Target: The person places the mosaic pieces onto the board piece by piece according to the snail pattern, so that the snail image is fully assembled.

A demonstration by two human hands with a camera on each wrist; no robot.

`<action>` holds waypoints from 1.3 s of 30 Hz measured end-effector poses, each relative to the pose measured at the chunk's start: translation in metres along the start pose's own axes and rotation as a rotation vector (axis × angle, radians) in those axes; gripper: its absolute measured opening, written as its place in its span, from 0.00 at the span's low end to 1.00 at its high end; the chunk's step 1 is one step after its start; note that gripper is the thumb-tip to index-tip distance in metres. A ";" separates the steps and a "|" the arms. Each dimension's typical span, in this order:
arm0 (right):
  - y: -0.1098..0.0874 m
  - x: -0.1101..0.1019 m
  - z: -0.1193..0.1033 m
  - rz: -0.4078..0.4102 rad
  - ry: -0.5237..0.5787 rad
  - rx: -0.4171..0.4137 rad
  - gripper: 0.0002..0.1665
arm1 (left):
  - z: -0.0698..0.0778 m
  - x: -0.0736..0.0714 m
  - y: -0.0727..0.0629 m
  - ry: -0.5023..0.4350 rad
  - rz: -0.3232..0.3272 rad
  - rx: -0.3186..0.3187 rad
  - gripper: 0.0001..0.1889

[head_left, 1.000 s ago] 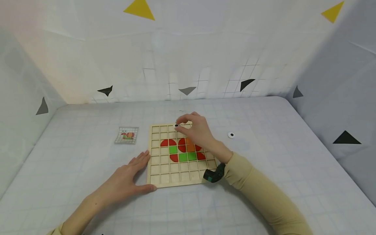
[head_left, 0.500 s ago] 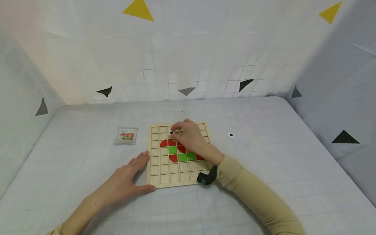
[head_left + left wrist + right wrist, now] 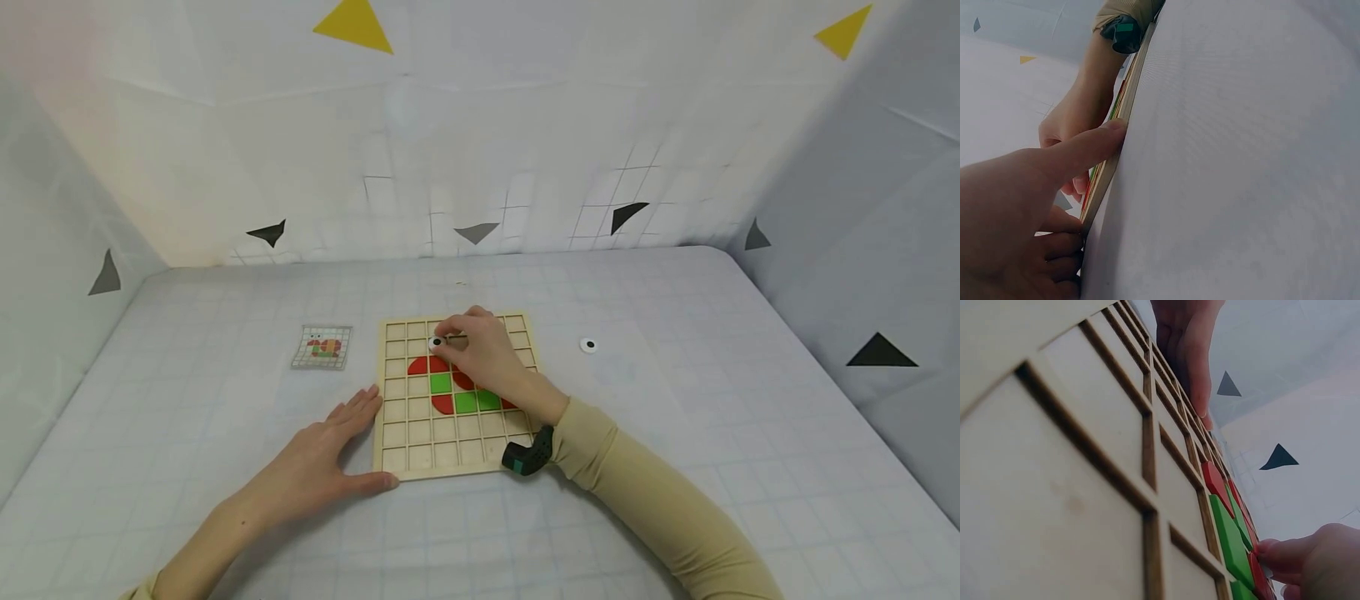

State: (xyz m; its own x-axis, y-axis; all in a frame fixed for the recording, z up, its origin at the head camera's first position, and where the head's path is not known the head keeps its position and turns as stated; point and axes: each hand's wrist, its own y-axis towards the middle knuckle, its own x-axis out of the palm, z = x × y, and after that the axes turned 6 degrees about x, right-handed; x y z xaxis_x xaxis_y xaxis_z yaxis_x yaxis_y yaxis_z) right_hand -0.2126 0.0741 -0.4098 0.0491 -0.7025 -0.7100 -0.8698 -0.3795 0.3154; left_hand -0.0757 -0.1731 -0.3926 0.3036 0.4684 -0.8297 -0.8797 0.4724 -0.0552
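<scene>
My right hand [image 3: 491, 354] pinches a round white eye piece [image 3: 436, 343] with a black dot between thumb and forefinger. The piece is at a cell of the wooden grid board [image 3: 420, 458], just above a red piece [image 3: 427, 365]. Whether it lies flat in the cell cannot be told. My left hand [image 3: 322, 450] rests at the board's left side, its fingers fairly straight along the edge and the thumb [image 3: 1094, 147] against the near edge. Green pieces [image 3: 466, 402] and more red ones sit in the grid, partly covered by my right hand and wrist.
A second eye piece [image 3: 588, 345] lies on the table right of the board. To the left is a small picture card [image 3: 322, 347] printed with a coloured grid pattern. White cloth walls with triangle marks stand behind and at the sides.
My right hand has moved left and slightly nearer with the eye piece, from the board's far edge down to a cell above the red piece. The left hand has stayed in place.
</scene>
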 end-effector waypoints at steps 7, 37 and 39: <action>0.000 0.001 -0.001 0.012 -0.008 -0.018 0.10 | -0.001 0.000 -0.001 0.004 0.005 0.000 0.56; -0.047 -0.116 0.071 0.128 -0.081 0.189 0.14 | -0.002 0.001 0.003 0.013 -0.010 -0.013 0.57; -0.057 -0.124 0.083 0.146 -0.107 0.234 0.14 | -0.002 0.001 0.003 0.013 -0.010 -0.013 0.57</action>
State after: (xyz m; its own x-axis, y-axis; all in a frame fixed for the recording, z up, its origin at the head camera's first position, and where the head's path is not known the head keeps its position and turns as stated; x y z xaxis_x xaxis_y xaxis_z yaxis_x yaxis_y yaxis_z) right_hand -0.2102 0.2327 -0.3919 -0.1262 -0.6673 -0.7340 -0.9541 -0.1208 0.2739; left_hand -0.0784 -0.1728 -0.3951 0.3074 0.4540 -0.8363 -0.8815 0.4670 -0.0705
